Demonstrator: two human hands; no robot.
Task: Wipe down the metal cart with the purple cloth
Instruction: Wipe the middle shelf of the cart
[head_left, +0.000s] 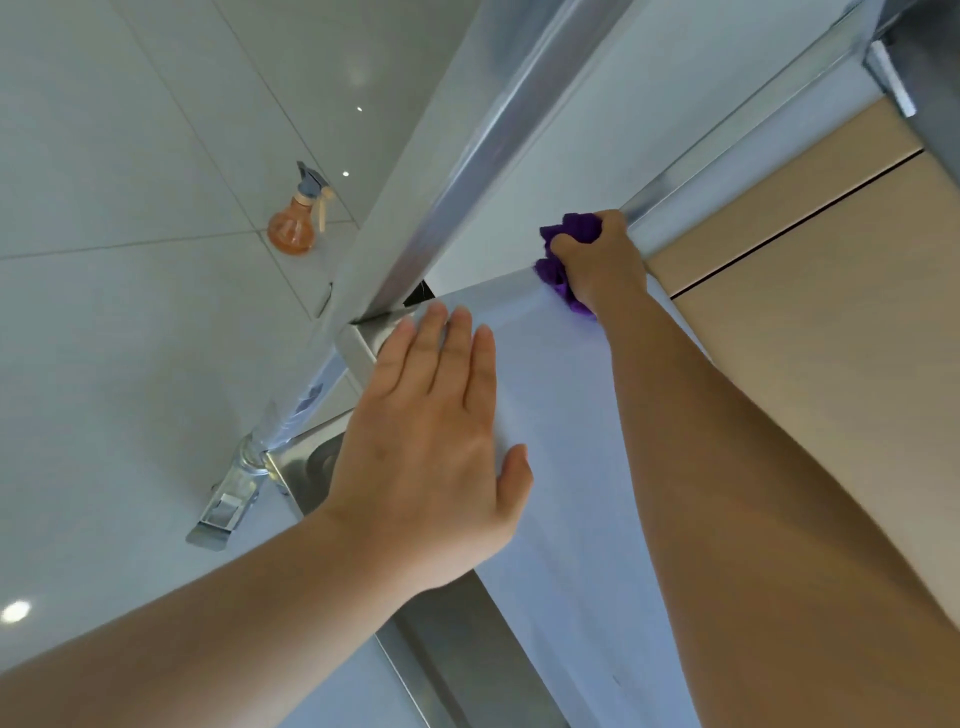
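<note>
Two hands, left (426, 441) and right (602, 260), one purple cloth (563, 249), one metal cart (571, 467), one orange spray bottle (293, 223)

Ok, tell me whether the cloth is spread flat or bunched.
Bunched: the cloth sits wadded in the right hand, folds bulging out at the fingers and under the palm.

Two bare, sleeveless, unadorned forearms
</note>
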